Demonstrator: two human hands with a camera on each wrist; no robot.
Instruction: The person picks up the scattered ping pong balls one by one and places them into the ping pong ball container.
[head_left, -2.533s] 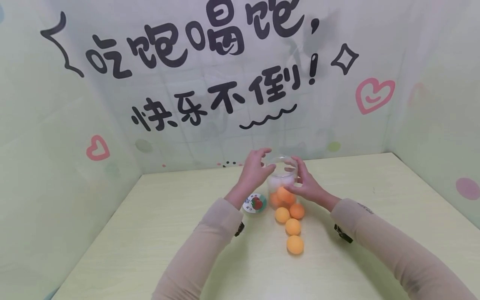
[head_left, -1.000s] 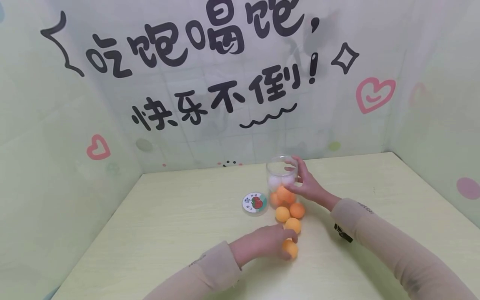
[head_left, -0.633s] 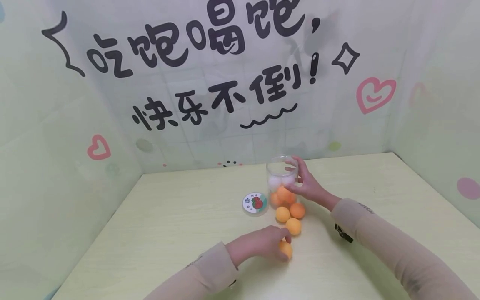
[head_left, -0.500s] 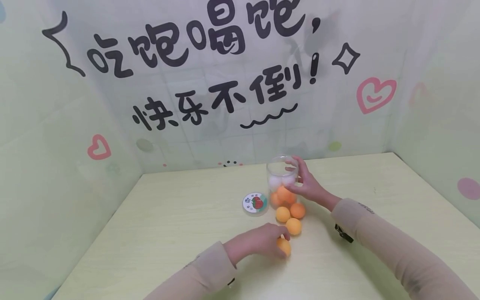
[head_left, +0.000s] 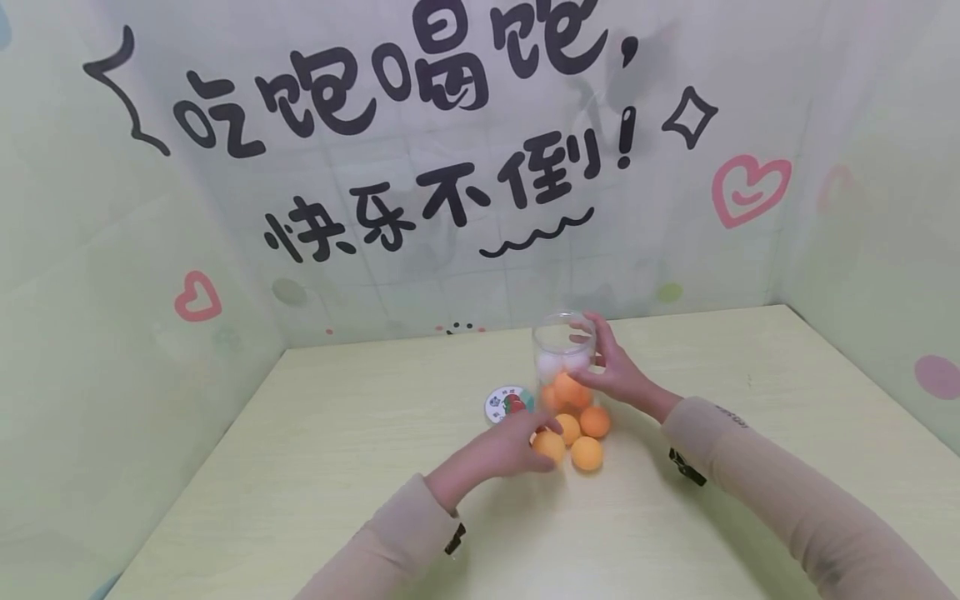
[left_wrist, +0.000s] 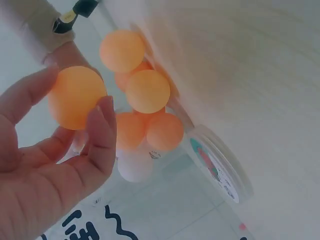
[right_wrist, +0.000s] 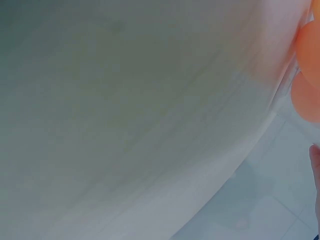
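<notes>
In the head view, my left hand [head_left: 501, 450] pinches a light orange ping-pong ball [head_left: 548, 448] between thumb and fingertips, close in front of the jar. The left wrist view shows this held ball [left_wrist: 77, 98] large, with the fingertips on its sides. My right hand [head_left: 621, 371] grips the right side of a clear, lidless jar [head_left: 537, 342] standing upright. Inside it, white balls [head_left: 551, 365] lie above orange balls [head_left: 572, 390]. Before the jar sit two light orange balls, a nearer ball [head_left: 587, 454] and a farther ball [head_left: 569, 428], beside a deeper orange ball [head_left: 596, 422].
A round lid [head_left: 501, 403] with a strawberry picture lies left of the jar, partly behind my left hand. The pale wooden table [head_left: 337, 467] reaches back to a printed curtain [head_left: 420, 292]. In the right wrist view, mostly tabletop [right_wrist: 140, 110] shows.
My left hand left the jar's side, took the nearest light orange ball from the front of the row and carried it back toward the jar. My right hand stays on the jar.
</notes>
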